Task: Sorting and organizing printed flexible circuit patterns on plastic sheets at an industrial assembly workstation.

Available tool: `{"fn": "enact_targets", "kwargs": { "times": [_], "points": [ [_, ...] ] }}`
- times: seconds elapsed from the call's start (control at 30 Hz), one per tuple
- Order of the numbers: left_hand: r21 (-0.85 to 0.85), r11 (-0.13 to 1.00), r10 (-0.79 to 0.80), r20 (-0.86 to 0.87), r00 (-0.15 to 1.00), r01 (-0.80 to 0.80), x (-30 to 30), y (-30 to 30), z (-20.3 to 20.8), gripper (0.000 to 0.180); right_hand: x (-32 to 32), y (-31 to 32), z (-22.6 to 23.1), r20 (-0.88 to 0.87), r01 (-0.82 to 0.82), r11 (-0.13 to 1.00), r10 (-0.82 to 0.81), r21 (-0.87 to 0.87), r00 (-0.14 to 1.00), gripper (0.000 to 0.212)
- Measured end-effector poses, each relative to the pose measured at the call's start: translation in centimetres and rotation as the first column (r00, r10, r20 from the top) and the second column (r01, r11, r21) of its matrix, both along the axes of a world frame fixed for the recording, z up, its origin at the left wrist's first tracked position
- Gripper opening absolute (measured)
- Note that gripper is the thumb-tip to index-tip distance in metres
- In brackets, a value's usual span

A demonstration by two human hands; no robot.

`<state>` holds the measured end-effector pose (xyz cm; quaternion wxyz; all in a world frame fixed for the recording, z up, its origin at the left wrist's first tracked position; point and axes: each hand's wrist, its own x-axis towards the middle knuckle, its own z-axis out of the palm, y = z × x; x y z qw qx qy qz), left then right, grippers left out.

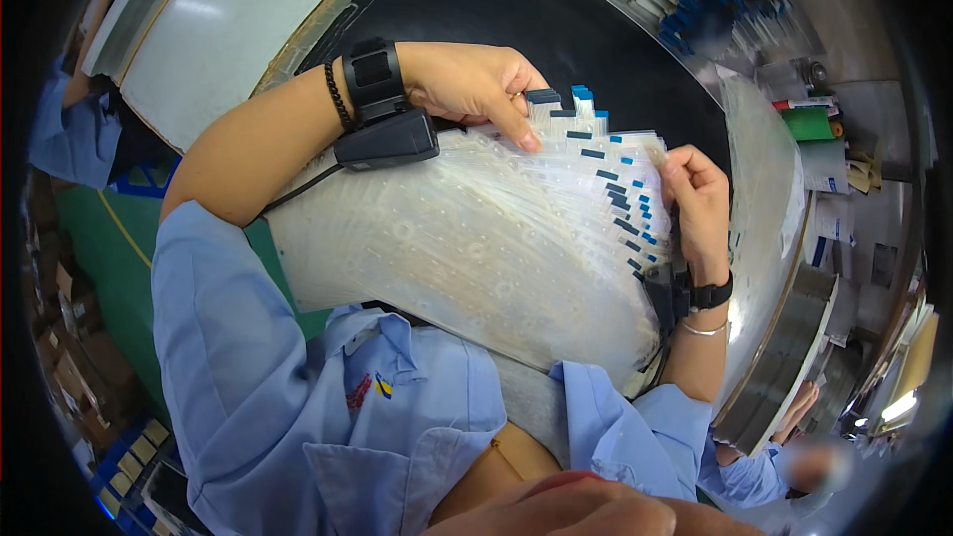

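A thick, fanned stack of thin clear plastic sheets (467, 228) spreads across the space in front of my chest. Narrow tails with dark and blue tips step down its far right side. At the far edge, my left hand (472, 89) is closed on the sheets, thumb lying on top and the other fingers partly hidden behind. My right hand (700, 201) pinches the sheets' right corner between thumb and fingers, beside the tipped tails. Each wrist carries a black strapped device, and the left one (387, 139) has a cable that runs over the stack.
Beyond the sheets lies a black work surface (476, 0), with a white panel (248, 10) to its left. A bundle of blue-tipped strips (725, 5) sits far right. Clear sheets (762, 169) lie at right, near a green roll (809, 123). Co-workers' sleeves (745, 476) show at both sides.
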<state>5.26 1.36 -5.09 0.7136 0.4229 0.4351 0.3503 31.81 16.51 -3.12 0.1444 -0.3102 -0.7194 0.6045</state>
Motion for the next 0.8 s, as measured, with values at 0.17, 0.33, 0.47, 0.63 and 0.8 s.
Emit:
{"fn": "enact_targets", "kwargs": {
  "times": [0.17, 0.33, 0.47, 0.63, 0.8],
  "points": [
    [0.005, 1.000, 0.000, -0.048, 0.999, 0.001, -0.2, 0.0, -0.2, 0.028, -0.1, -0.5, 0.0, -0.034, -0.001, 0.999, 0.002, 0.039, 0.999, 0.011],
    [0.018, 1.000, -0.019, -0.073, 0.997, 0.021, 0.0, 0.1, 0.1, 0.029, -0.1, -0.6, -0.1, -0.037, 0.022, 1.000, -0.021, 0.015, 0.999, 0.009],
    [0.032, 0.999, -0.005, -0.027, 1.000, 0.006, -0.1, 0.0, -0.1, 0.032, -1.0, -0.8, 0.3, -0.047, 0.024, 0.999, -0.022, 0.031, 0.999, 0.012],
    [0.019, 0.999, -0.025, -0.067, 0.997, 0.027, -0.2, 0.1, -0.2, 0.033, -0.7, -1.7, -1.3, -0.163, 0.125, 0.986, -0.106, 0.112, 0.981, 0.011],
    [0.021, 1.000, 0.007, 0.017, 1.000, -0.007, 0.2, -0.1, 0.1, 0.032, -0.8, -0.9, -0.2, -0.094, 0.066, 0.997, -0.062, 0.043, 0.994, 0.011]
  ]
}}
